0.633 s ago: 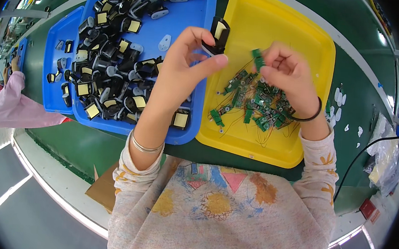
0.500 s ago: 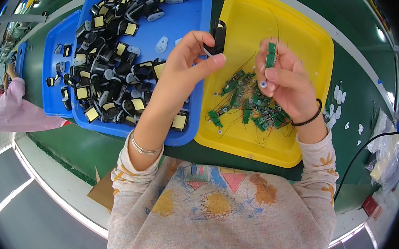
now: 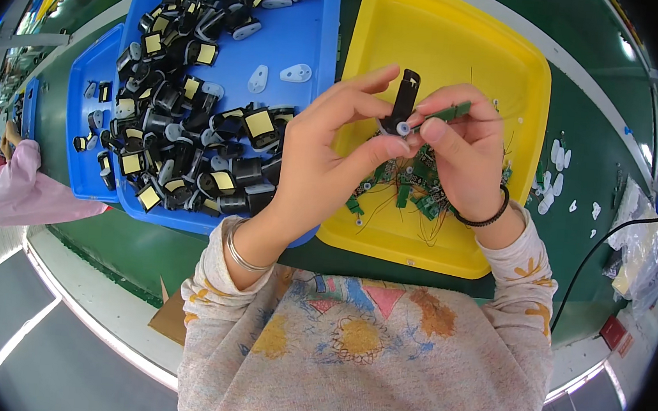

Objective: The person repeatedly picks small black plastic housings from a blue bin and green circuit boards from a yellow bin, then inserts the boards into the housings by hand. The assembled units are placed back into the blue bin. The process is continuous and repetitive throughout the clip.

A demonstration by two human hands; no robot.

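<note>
Over the yellow tray, my left hand pinches a black plastic housing, its long end pointing up. My right hand is closed on a small green circuit board with thin wires. A small round whitish part sits at the housing's lower end, between my two hands; it appears to belong to the board. Below my hands lies a pile of green circuit boards with fine dark wires, partly hidden by my fingers.
A blue tray at the left holds many black housings with yellow pads and grey-white covers. Beside it stands a smaller blue tray. White pieces and a clear plastic bag lie right. A co-worker in a pink sleeve sits far left.
My left hand has moved right with the black housing. My right hand has lowered and tilted the circuit board, and the small round part now meets the housing.
</note>
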